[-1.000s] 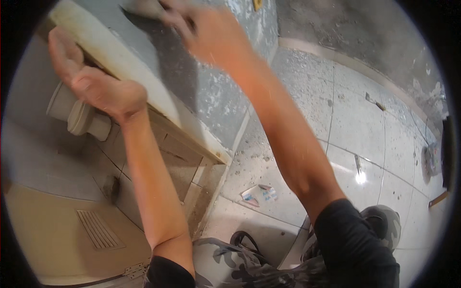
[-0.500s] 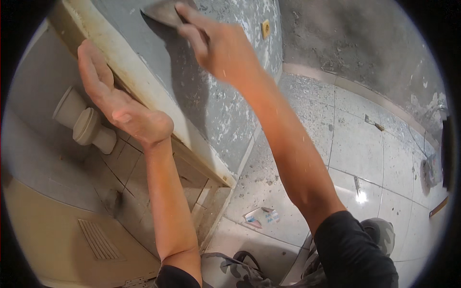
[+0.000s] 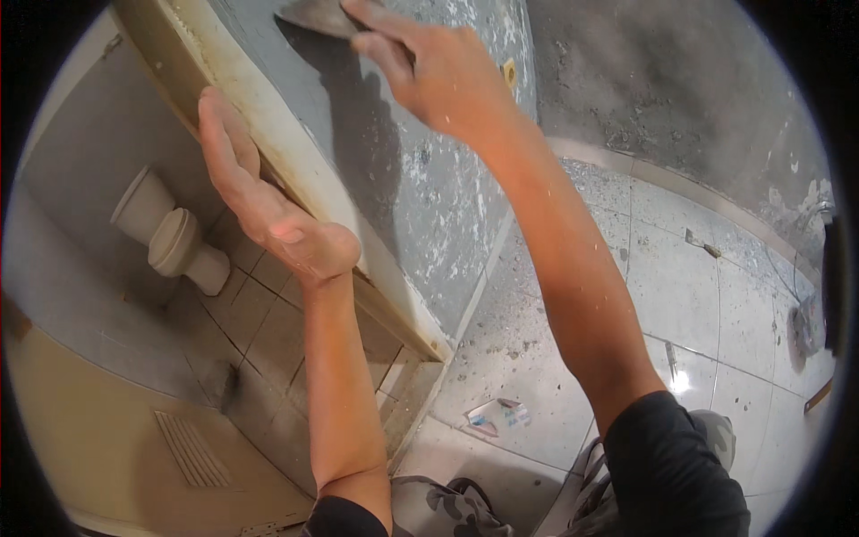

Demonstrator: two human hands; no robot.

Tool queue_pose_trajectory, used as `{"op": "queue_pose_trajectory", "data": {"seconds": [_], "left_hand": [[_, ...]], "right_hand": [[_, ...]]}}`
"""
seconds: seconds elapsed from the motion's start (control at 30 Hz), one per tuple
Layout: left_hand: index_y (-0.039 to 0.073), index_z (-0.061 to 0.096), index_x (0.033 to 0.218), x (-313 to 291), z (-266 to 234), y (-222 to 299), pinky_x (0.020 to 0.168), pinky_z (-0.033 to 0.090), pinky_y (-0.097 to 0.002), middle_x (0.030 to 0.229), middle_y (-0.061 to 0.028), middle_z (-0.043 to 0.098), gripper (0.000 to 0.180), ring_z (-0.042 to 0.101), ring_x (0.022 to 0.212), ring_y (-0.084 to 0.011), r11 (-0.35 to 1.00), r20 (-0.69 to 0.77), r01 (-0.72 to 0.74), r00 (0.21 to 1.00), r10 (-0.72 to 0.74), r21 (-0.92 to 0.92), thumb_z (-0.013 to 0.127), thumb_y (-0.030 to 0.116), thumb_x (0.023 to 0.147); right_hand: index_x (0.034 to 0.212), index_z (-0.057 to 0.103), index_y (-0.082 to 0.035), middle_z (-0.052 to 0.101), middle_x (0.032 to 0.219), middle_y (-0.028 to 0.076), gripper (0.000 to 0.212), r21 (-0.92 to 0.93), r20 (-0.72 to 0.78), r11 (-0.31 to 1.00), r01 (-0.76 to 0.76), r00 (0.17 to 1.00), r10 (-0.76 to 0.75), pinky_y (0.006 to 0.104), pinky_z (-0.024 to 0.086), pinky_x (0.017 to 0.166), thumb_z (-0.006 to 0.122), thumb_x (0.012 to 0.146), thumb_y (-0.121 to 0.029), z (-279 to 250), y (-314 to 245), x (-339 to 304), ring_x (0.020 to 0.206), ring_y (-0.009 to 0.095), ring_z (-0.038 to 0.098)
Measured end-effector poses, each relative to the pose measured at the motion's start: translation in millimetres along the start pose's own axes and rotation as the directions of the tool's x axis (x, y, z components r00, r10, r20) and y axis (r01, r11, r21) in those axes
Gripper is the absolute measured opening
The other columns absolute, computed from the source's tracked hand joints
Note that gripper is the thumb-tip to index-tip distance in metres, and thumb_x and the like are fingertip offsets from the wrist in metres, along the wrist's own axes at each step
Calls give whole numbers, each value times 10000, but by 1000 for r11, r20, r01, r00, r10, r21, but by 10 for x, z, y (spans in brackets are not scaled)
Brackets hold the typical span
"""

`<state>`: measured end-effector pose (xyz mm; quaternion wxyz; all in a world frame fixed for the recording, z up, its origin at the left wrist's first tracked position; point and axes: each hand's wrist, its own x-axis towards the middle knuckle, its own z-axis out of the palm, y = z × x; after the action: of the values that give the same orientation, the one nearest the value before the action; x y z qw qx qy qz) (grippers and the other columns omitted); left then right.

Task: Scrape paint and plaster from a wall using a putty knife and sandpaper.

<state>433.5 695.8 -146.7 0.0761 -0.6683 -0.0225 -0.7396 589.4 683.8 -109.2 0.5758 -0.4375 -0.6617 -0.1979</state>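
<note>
My right hand grips a broad metal putty knife near the top of the view; its blade lies against the grey wall, where paint is patchy and flaking white. The handle is mostly hidden inside my fingers. My left hand is open, fingers stretched out, its palm resting against the worn edge of the cream door frame. A dark shadow of the right hand falls on the wall below the knife.
Left of the frame is a toilet beyond the doorway, with a cream door at lower left. Paint flakes litter the tiled floor, along with a torn piece of packaging and another scraper. A yellow wall socket sits farther along.
The whole view has shifted slightly, so the scene sits farther right. The putty knife stays against the wall in my right hand, and my left palm remains on the door frame.
</note>
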Motion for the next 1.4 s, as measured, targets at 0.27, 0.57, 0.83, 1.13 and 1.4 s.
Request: {"op": "queue_pose_trajectory", "data": {"seconds": [0.27, 0.57, 0.83, 1.13, 1.4], "left_hand": [[-83, 237, 1438, -23, -15, 27, 1153, 223, -450, 1489, -242, 291, 911, 286, 1395, -353, 998, 49, -12, 999, 9, 55, 156, 677, 943], [-80, 258, 1429, 17, -61, -4, 1158, 213, -449, 1485, -241, 296, 883, 278, 1398, -345, 997, 35, -33, 999, 31, 63, 181, 660, 953], [-85, 263, 1427, -2, 57, 68, 1165, 205, -453, 1485, -241, 297, 890, 287, 1394, -345, 999, 22, -26, 999, 25, 45, 175, 662, 951], [-103, 273, 1415, 32, 38, 6, 1165, 207, -456, 1464, -258, 321, 894, 302, 1384, -359, 996, 14, -62, 998, 61, 62, 166, 655, 954], [-106, 273, 1415, -22, -75, -13, 1163, 211, -452, 1470, -258, 315, 896, 304, 1384, -359, 993, 8, -61, 998, 60, 101, 167, 655, 954]], "right_hand": [[1360, 516, -170, 637, 783, 224, 433, 72, 187, 981, -179, 969, 163, 418, 517, 674, 514, 952, -314, 146, 182, -1185, 705, 412, 628], [1288, 576, -137, 644, 938, 238, 375, 95, 106, 926, -366, 928, 357, 449, 510, 717, 489, 963, -303, 240, -7, -814, 838, 444, 616], [1296, 576, -110, 636, 1094, 219, 377, 90, 103, 876, -473, 880, 464, 414, 505, 842, 486, 966, -265, -7, 85, -459, 969, 447, 597], [1235, 601, -91, 635, 892, 280, 352, 135, 50, 897, -421, 907, 419, 520, 498, 756, 473, 956, -264, 285, 81, -1039, 820, 487, 605], [1222, 610, -72, 636, 1092, 212, 386, 76, 40, 929, -362, 932, 360, 468, 474, 877, 447, 969, -315, 274, 228, -869, 1010, 444, 579]]}}
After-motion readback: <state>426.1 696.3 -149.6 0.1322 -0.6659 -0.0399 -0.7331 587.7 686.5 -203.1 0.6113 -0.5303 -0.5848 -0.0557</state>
